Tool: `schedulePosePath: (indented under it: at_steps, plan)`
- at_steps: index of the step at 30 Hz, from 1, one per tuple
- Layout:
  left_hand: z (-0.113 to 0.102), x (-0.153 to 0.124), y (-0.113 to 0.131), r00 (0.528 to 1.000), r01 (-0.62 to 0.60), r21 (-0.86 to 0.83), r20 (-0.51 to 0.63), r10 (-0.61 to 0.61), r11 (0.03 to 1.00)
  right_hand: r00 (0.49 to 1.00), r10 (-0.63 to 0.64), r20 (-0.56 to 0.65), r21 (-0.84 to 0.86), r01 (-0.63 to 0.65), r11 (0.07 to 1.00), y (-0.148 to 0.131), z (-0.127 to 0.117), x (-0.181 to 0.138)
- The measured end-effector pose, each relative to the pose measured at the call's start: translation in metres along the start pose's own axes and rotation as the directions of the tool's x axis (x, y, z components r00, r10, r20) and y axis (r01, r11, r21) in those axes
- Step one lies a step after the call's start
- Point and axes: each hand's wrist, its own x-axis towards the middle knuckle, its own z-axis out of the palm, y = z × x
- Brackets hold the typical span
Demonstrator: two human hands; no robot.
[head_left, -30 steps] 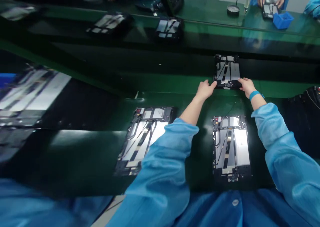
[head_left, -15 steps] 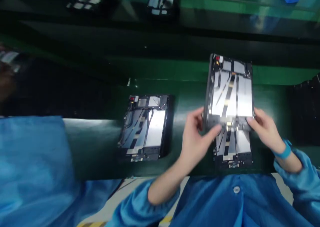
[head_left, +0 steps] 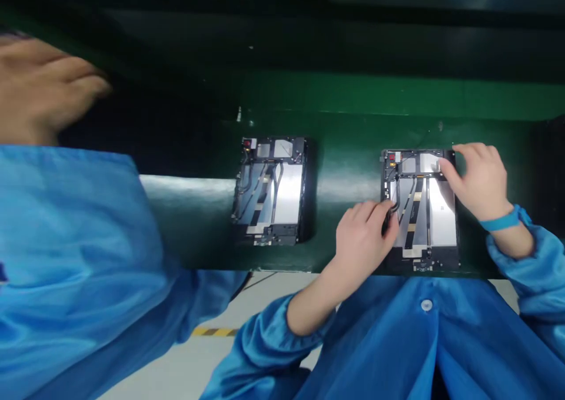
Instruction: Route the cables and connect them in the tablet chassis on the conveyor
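Observation:
An opened tablet (head_left: 435, 212) with bare metal plates and flat cables lies face down on the green bench, right of centre. My left hand (head_left: 364, 235) is curled round its left edge, fingertips on the cables. My right hand (head_left: 479, 179), with a blue wristband, pinches its top right corner. Whether another tablet lies under this one is hidden. A second opened tablet (head_left: 273, 191) lies about a hand's width to the left, untouched.
A co-worker's hand (head_left: 44, 88) and blue sleeve (head_left: 66, 259) fill the left side, blurred. The green bench (head_left: 344, 153) ends near my body, with grey floor and a yellow stripe (head_left: 216, 331) below. A dark conveyor belt (head_left: 309, 41) runs along the far side.
Both my hands took a tablet from the far belt, carried it toward me and set it down where the right tablet lay. The view tilted down. A co-worker's hand came in at the left.

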Motion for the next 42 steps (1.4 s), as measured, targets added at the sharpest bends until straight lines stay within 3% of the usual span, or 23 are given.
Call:
schedulePosePath:
  at_steps: [5, 10, 13, 17, 20, 25, 30, 35, 42]
  plan:
    - [0.000, 0.049, 0.014, 0.983, 0.062, 0.254, 0.150, -0.103, 0.965, 0.992, 0.103, 0.067, 0.017, -0.105, 0.994, -0.034, 0.042, 0.032]
    - [-0.006, 0.070, 0.020, 0.933, 0.042, 0.325, 0.325, -0.153, 0.945, 0.985, 0.070, 0.161, 0.058, -0.080, 0.995, -0.044, 0.047, 0.041]
    - [-0.009, 0.077, 0.019, 0.911, 0.079, 0.316, 0.362, -0.197, 0.946, 0.967, 0.041, 0.251, 0.115, -0.072, 0.991, -0.046, 0.050, 0.050]
    - [-0.016, 0.070, 0.011, 0.925, 0.146, 0.252, 0.310, -0.222, 0.957, 0.976, -0.001, 0.216, 0.200, -0.043, 0.979, -0.048, 0.053, 0.052]
    - [-0.024, 0.052, -0.004, 0.925, 0.264, 0.136, 0.244, -0.290, 0.955, 0.985, -0.030, 0.171, 0.198, -0.005, 0.980, -0.048, 0.046, 0.041]
    - [-0.021, 0.029, -0.034, 0.836, 0.513, -0.074, 0.271, -0.477, 0.855, 0.983, -0.135, 0.128, 0.156, 0.114, 0.981, -0.045, 0.027, 0.012]
    - [0.001, 0.045, -0.041, 0.901, 0.432, -0.412, 0.162, -0.402, 0.802, 0.968, -0.226, 0.106, 0.120, 0.213, 0.970, -0.046, 0.015, -0.008]
    - [0.007, 0.072, -0.054, 0.913, 0.403, -0.659, 0.333, -0.234, 0.635, 0.967, -0.223, 0.121, 0.183, 0.199, 0.963, -0.049, 0.009, -0.019]
    - [-0.004, 0.082, -0.067, 0.876, 0.448, -0.701, 0.468, -0.117, 0.555, 0.965, -0.171, 0.197, 0.247, 0.120, 0.962, -0.047, 0.016, -0.024]
